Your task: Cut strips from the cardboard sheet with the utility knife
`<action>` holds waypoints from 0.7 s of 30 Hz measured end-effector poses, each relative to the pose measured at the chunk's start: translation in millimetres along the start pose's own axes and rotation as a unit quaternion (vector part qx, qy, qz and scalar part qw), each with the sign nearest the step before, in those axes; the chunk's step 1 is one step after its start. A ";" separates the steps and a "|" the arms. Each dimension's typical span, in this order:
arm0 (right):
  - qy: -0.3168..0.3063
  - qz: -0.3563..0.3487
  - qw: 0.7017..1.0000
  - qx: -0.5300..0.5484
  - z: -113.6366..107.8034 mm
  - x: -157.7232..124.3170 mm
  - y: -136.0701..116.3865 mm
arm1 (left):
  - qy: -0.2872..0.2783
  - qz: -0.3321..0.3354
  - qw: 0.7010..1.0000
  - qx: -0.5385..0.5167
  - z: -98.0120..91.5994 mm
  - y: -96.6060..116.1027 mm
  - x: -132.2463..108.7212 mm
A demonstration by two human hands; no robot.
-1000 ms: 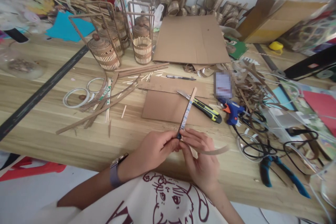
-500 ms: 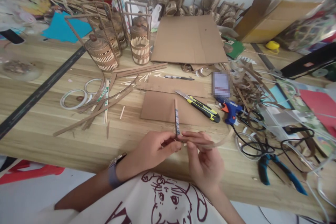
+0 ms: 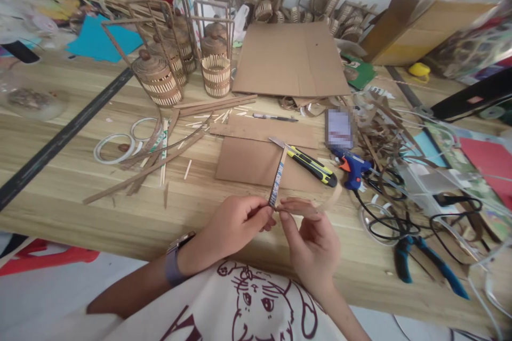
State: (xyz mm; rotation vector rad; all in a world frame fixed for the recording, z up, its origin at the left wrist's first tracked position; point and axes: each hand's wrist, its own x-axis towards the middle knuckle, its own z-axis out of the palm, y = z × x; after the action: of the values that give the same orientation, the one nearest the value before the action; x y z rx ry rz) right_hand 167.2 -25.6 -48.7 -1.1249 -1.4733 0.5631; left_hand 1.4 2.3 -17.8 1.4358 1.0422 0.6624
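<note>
My left hand (image 3: 240, 226) is closed on a thin brown cardboard strip (image 3: 277, 177) with print along it, which stands out away from me over the cardboard pieces (image 3: 244, 162). My right hand (image 3: 314, 242) pinches the same strip beside the left fingertips. The strip's other end passes between the right fingers and shows blurred to the right. Just beyond the hands, a yellow and black utility knife (image 3: 310, 164) lies on the cardboard with its blade out. A blue hot glue gun (image 3: 354, 168) rests to the right of it.
Small lidded baskets (image 3: 156, 77) with tall handles stand at the back left. Tape rolls (image 3: 114, 148) and loose strips (image 3: 148, 176) lie at the left. Blue-handled pliers (image 3: 430, 264), cables and scrap strips (image 3: 380, 122) crowd the right. A large cardboard sheet (image 3: 288, 58) lies at the back.
The upright printed part of the strip has tilted to the right and turned more of its print toward me. Both hands keep their hold; the strip's right end has swung slightly.
</note>
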 end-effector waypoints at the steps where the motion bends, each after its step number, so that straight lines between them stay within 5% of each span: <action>1: -0.002 0.000 1.000 -0.002 0.1 -0.3 0.6 | -0.002 -0.010 1.000 -0.011 0.2 0.7 0.4; 12: -0.068 -0.087 0.980 -0.168 -3.6 10.7 -2.8 | -0.004 -0.058 0.998 -0.027 0.4 -5.9 5.6; 21: -0.077 -0.112 0.986 -0.101 -0.5 13.7 -6.7 | 0.032 -0.063 0.997 -0.013 -1.5 -1.1 5.8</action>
State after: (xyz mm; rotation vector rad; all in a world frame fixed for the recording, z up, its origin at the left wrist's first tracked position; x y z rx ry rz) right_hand 166.8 -16.7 -36.3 -1.0688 -1.7974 0.3556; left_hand 2.4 8.1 -19.6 1.3222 1.1590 0.6316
